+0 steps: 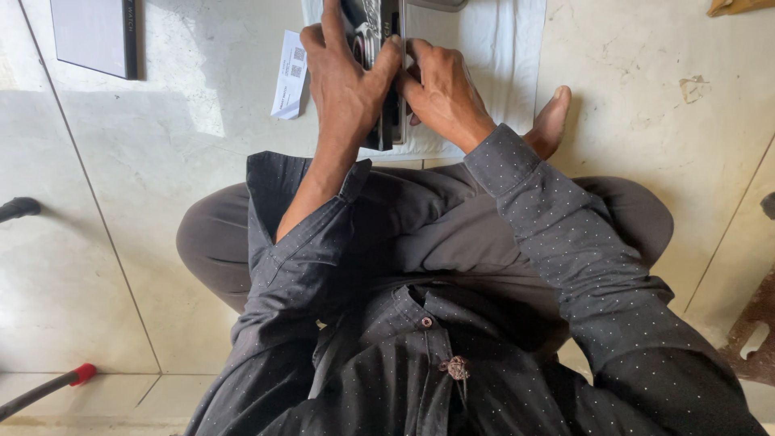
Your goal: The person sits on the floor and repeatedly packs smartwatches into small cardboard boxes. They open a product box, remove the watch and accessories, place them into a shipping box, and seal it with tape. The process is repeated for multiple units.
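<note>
I sit cross-legged on a pale tiled floor in a dark dotted shirt. My left hand (343, 81) wraps around a dark flat device (373, 28) with a silver edge, fingers over its face and thumb on its side. My right hand (442, 95) grips the same device from the right, with the fingers pressed against its edge. The device stands on edge over a white cloth (500, 48). Its upper part runs out of the frame, and my hands hide much of the rest.
A white paper slip (289, 77) lies left of the cloth. A dark flat panel (97, 32) lies at the top left. My bare foot (551, 121) rests by the cloth. A red-tipped rod (56, 386), a black handle (18, 208) and a rusty metal piece (755, 331) sit at the sides.
</note>
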